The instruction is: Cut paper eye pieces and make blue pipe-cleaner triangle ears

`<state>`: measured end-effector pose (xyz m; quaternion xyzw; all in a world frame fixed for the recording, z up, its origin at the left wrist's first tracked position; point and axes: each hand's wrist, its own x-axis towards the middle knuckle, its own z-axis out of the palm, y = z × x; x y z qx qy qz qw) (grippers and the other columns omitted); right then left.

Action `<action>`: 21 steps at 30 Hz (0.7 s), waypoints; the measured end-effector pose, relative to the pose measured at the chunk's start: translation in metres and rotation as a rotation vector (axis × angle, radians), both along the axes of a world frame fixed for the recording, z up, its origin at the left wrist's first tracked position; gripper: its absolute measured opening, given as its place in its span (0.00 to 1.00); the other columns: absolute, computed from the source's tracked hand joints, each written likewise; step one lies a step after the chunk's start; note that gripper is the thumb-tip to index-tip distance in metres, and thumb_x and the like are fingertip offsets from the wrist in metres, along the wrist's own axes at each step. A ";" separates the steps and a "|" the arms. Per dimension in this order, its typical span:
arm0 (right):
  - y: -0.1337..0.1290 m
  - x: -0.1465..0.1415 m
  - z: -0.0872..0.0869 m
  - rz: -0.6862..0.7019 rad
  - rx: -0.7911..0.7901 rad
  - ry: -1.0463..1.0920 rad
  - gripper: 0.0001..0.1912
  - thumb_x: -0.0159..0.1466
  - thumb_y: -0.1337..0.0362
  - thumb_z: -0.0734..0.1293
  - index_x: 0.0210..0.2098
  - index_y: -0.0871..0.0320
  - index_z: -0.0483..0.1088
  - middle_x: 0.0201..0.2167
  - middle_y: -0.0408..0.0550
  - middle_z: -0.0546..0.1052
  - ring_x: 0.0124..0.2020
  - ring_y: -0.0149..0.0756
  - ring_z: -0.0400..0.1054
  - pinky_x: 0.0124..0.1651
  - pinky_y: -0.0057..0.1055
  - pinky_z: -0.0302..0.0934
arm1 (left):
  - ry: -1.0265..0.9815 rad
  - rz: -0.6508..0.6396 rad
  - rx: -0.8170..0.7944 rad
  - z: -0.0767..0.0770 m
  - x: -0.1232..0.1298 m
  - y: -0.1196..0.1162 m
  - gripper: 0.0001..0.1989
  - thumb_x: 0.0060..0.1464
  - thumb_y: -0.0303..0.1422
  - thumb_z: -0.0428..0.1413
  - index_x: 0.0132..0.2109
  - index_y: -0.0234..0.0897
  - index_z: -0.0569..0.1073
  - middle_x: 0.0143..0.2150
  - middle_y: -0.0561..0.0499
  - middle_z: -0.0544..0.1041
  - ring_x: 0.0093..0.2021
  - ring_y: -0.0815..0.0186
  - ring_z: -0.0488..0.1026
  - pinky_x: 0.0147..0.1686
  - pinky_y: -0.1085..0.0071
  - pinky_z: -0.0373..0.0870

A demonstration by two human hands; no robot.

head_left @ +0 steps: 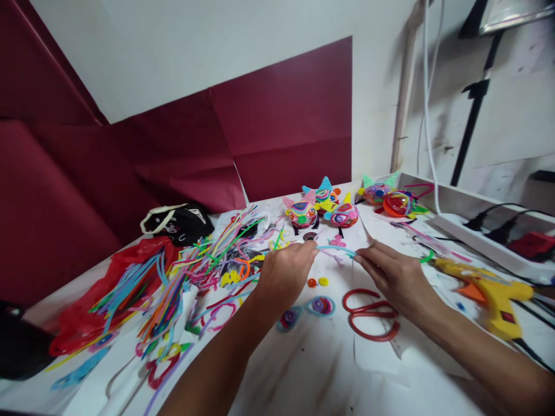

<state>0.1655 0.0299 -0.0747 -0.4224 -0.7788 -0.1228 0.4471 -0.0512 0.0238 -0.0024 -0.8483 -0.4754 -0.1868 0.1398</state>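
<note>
"So, what does the left hand (pixel 288 268) share with the right hand (pixel 399 280)?"

"A slim, light blue strip (pixel 336 248), bowed into a shallow arch between them. The left hand pinches it at one side, and the right hand is closed on it at the other."

"What lies on the near side of the hands?"

"Two small round buttons, one orange (pixel 312 282) and one yellow (pixel 323 281), then, nearer still, a pair of teardrop pieces (pixel 321 305) wound in coloured coils. Scissors (pixel 373 315) with glossy red loop handles lie just beside the right hand, on the white table (pixel 295 370)."

"And out past the left hand's left side?"

"A tangled heap of thin, fuzzy-looking strips (pixel 167 303) in many colours, partly on a crinkled red plastic bag (pixel 78 323)."

"Beyond the hands, and off to the right?"

"Rounded ornaments (pixel 301 214) with pointed ears, banded in bright rings, stand beyond them. To the right of the right hand lies a hard-shelled yellow glue gun (pixel 498 294) with an orange trigger (pixel 472 292)."
</note>
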 end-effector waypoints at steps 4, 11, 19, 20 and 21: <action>-0.001 -0.003 -0.002 0.070 -0.038 0.015 0.08 0.66 0.65 0.59 0.39 0.59 0.69 0.32 0.49 0.73 0.32 0.35 0.70 0.34 0.30 0.63 | 0.015 -0.021 -0.011 0.001 0.001 -0.001 0.14 0.62 0.35 0.42 0.44 0.39 0.71 0.33 0.49 0.77 0.35 0.65 0.74 0.35 0.73 0.66; -0.002 -0.006 -0.003 0.159 -0.129 0.116 0.08 0.65 0.66 0.59 0.41 0.57 0.69 0.32 0.48 0.73 0.31 0.35 0.70 0.34 0.30 0.65 | -0.021 -0.102 0.024 -0.003 -0.001 0.001 0.14 0.62 0.35 0.42 0.44 0.39 0.71 0.35 0.48 0.77 0.37 0.66 0.74 0.38 0.72 0.68; -0.006 -0.009 0.001 0.170 -0.205 0.164 0.09 0.65 0.65 0.59 0.38 0.57 0.70 0.29 0.47 0.72 0.28 0.33 0.69 0.31 0.29 0.64 | -0.025 -0.130 0.051 -0.008 -0.001 0.005 0.13 0.61 0.34 0.44 0.41 0.37 0.72 0.33 0.48 0.77 0.36 0.66 0.74 0.38 0.72 0.68; -0.006 -0.008 0.001 0.161 -0.209 0.161 0.09 0.65 0.65 0.59 0.38 0.57 0.71 0.29 0.47 0.72 0.28 0.33 0.69 0.31 0.29 0.64 | -0.025 -0.130 0.051 -0.009 -0.001 0.005 0.12 0.61 0.34 0.44 0.41 0.37 0.72 0.32 0.48 0.77 0.36 0.66 0.74 0.38 0.72 0.68; -0.005 -0.007 0.000 0.150 -0.207 0.155 0.08 0.65 0.65 0.60 0.37 0.57 0.71 0.29 0.46 0.72 0.28 0.33 0.69 0.30 0.29 0.64 | -0.023 -0.129 0.050 -0.009 -0.002 0.005 0.12 0.61 0.33 0.45 0.41 0.38 0.72 0.32 0.49 0.77 0.36 0.66 0.75 0.38 0.72 0.68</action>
